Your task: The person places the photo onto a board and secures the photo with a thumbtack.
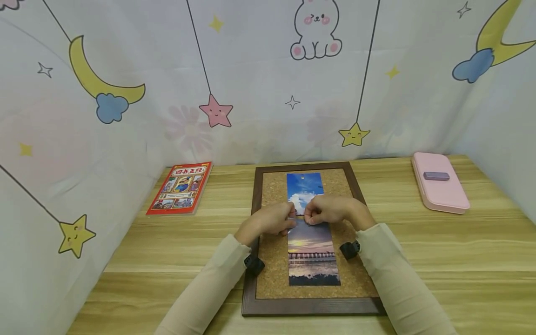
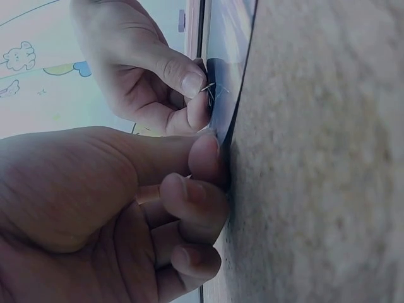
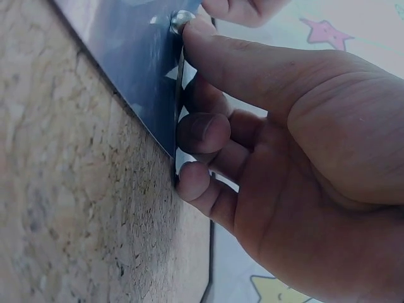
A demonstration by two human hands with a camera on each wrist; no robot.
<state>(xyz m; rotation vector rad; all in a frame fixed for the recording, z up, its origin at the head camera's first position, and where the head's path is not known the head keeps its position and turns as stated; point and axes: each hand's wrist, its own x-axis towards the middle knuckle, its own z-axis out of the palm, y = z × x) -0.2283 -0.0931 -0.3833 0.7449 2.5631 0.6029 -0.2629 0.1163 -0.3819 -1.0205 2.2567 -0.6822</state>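
A sunset photo [image 1: 311,270] with a pier lies on a framed corkboard [image 1: 272,279], just below a blue-sky photo [image 1: 304,186]. At the sunset photo's upper left corner, my left hand [image 1: 274,218] holds its edge with curled fingers. My right hand [image 1: 332,209] pinches a thumbtack near the top edge of the same photo. The round silver head of this thumbtack [image 3: 182,21] shows by the thumb in the right wrist view. Its thin point is visible in the left wrist view. Another small tack [image 1: 302,177] sits at the top of the sky photo.
A red illustrated book [image 1: 180,188] lies to the left on the wooden table [image 1: 167,251]. To the right is a pink case [image 1: 441,186] with a greyish-purple bar on its lid. A patterned curtain [image 1: 259,93] hangs behind the table.
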